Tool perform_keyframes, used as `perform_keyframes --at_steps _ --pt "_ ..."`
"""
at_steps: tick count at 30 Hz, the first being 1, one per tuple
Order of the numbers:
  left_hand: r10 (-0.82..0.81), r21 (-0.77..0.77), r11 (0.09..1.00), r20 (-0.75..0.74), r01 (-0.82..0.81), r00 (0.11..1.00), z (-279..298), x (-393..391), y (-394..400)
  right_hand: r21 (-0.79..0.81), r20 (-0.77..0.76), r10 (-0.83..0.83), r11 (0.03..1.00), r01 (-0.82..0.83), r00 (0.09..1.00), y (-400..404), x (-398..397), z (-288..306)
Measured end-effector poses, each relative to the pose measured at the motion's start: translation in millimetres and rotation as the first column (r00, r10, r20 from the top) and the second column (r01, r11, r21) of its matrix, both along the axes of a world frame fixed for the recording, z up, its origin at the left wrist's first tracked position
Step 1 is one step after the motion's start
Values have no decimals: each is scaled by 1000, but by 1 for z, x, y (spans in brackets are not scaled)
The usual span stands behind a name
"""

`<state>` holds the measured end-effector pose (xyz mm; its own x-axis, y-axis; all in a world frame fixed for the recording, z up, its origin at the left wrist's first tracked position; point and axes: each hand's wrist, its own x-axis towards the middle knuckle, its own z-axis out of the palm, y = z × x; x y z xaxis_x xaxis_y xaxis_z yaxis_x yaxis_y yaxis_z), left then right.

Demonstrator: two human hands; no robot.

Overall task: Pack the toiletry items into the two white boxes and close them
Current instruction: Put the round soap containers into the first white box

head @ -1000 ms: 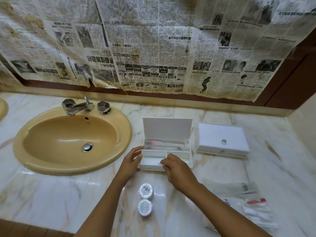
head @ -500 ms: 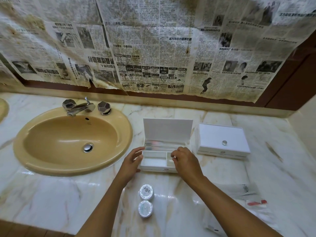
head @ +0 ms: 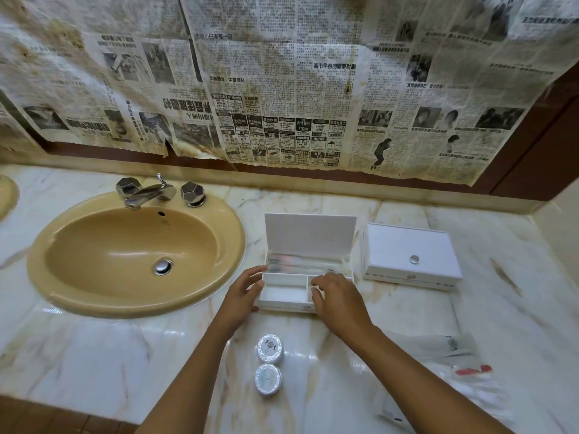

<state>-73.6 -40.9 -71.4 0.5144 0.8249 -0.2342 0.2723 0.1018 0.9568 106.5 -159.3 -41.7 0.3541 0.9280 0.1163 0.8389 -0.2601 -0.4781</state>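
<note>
Since half a second ago our right hand [head: 336,300] has drifted slightly nearer over the front right compartment of the open white rectangular box [head: 283,291], while our left hand [head: 242,292] has kept its place at the box's left end. The left fingers are spread and lightly curved, touching the left wall. The right hand's fingers curl down into the compartment; we cannot tell whether they pinch anything. The box stands mid-counter with its lid upright, and clear-wrapped long items [head: 305,264] lie in its rear compartment. The front left compartment lies between our two hands. The second white box [head: 410,255], lid down with a small clear knob, sits just beside it to the right. Two round white wrapped discs [head: 269,364] lie near the front edge of the marble counter [head: 94,355], between our forearms. Clear plastic packets [head: 454,368] lie toward the front right corner. The tan oval basin [head: 134,252] is at the left.
</note>
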Motion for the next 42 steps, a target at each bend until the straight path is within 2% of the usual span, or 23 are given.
perform_keyframes --at_steps 3,5,8,11,16,21,28,31,35,38,42 --pt "2 2 1000 1 -2 1000 -1 0 0 136 -54 79 988 -71 995 0 -13 8" --pt "8 1 1000 0 -8 1000 -2 0 1 135 -89 163 979 -150 983 -1 -24 16" --pt "9 0 1000 5 -9 1000 -3 0 1 -38 -133 305 949 -312 943 -2 -39 23" --pt "3 0 1000 0 -3 1000 -3 0 2 -217 -122 426 870 -443 896 -6 -50 21" --pt "7 -16 1000 -3 -7 1000 -3 -1 1 -296 -103 554 776 -557 826 -8 -58 12" --pt "1 -12 1000 -5 -1 1000 -4 -1 2 -329 -48 594 750 -574 803 -7 -60 9" --pt "-4 -14 1000 -3 4 1000 -2 -2 1 -337 -15 592 755 -562 806 -3 -63 10" --pt "-5 -17 1000 8 5 1000 -2 -2 2 -299 -45 547 791 -533 836 -1 -62 11" --pt "2 -42 999 47 0 999 -5 -2 4 -216 -119 413 877 -430 903 10 -54 22" --pt "-2 -38 999 38 4 999 -4 -2 4 -146 -144 246 953 -267 958 22 -46 27" --pt "-5 -22 1000 16 5 1000 -2 -2 3 -200 -129 95 972 -119 987 41 -36 29"
